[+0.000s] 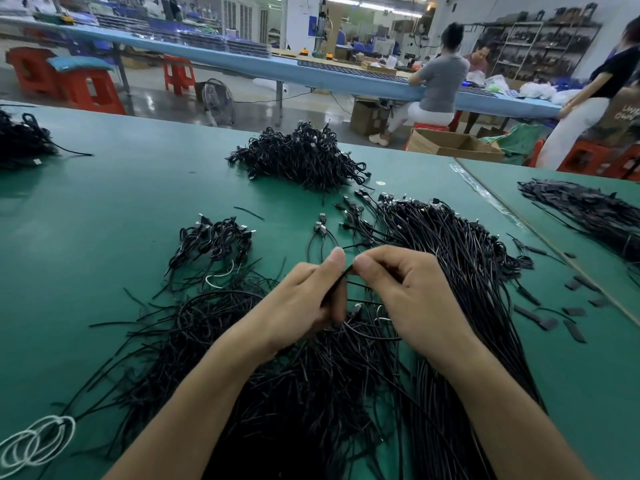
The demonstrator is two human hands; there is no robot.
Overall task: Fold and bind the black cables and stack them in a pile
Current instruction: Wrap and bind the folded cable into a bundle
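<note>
Above the near-centre heap of loose black cables (311, 393), I see my left hand (304, 299) and right hand (405, 296) pinching one thin black strand (348, 271) between them, with bound cables (214, 240) at left and the stacked pile (298, 157) farther back on the green table (104, 202).

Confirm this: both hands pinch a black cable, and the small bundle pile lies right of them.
The left hand and right hand do pinch the black cable, but the head view shows the small bundle pile left of them.
</note>
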